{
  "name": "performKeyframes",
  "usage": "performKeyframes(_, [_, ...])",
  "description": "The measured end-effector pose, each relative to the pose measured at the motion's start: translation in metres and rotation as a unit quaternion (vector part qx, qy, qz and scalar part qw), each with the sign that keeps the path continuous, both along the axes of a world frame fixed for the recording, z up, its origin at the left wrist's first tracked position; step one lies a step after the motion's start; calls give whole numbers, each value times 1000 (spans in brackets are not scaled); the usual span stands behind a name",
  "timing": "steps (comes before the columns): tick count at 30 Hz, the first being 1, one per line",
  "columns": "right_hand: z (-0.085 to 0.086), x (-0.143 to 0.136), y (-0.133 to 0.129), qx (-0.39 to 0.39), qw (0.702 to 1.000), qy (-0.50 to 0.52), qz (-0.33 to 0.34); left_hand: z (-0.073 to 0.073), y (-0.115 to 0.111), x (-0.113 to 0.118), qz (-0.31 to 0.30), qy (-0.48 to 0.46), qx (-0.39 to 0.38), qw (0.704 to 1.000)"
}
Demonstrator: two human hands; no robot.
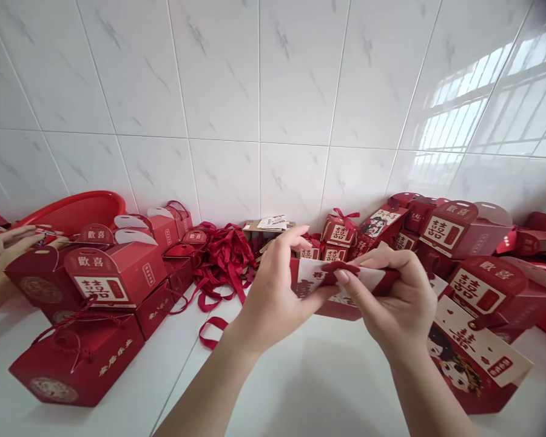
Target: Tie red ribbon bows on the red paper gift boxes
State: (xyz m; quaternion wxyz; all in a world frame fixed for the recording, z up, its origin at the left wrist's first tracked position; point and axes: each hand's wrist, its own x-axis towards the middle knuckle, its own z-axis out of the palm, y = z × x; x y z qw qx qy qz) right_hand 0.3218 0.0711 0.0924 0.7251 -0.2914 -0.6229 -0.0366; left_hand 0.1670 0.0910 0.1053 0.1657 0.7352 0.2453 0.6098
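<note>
Both hands hold a small red and white gift box [340,311] above the white tabletop. My left hand [275,291] grips its left side, with the thumb along the near face and the fingers behind. My right hand [394,297] is closed at the upper right of the same box, its thumb pressing on a dark red piece [341,266] at the top edge. The far side of the box is hidden. Close to my right forearm stands a red and cream gift box [505,376] with a cartoon couple on it.
Red gift boxes [118,273] are stacked at the left, and more boxes [464,227] at the right. A heap of red ribbon [227,255] lies near the tiled wall [222,73]. Another person's hand [9,249] is at far left by a red basin [79,209].
</note>
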Motion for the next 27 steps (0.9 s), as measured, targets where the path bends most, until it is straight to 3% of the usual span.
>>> performKeyframes(4, [1,7,3,30,999,-12,-9,8,0,-15,49,32,-50,997])
performKeyframes(7, [2,11,5,39,999,-8,-11,17,-4,-30,28,100,-134,986])
performKeyframes(9, [2,14,6,34,999,-16,-5,23,-7,-40,25,115,-135,984])
performKeyframes(14, [2,12,1,31,988,-139,64,34,-22,-47,18,-40,-47,998])
performKeyframes(17, [3,5,-5,49,975,-205,71,35,-30,-41,-24,-172,-28,984])
performKeyframes(19, [4,0,-9,63,968,-232,76,34,-32,-39,-56,-193,-2,980])
performKeyframes(22, [5,-3,-13,71,962,-243,100,32,-31,-42,-64,-104,-1,993])
performKeyframes(24, [6,-3,-15,76,960,-242,116,31,-30,-46,-70,-26,-39,996])
performKeyframes(27, [7,-3,-18,84,960,-237,125,31,-30,-52,-135,61,-109,983])
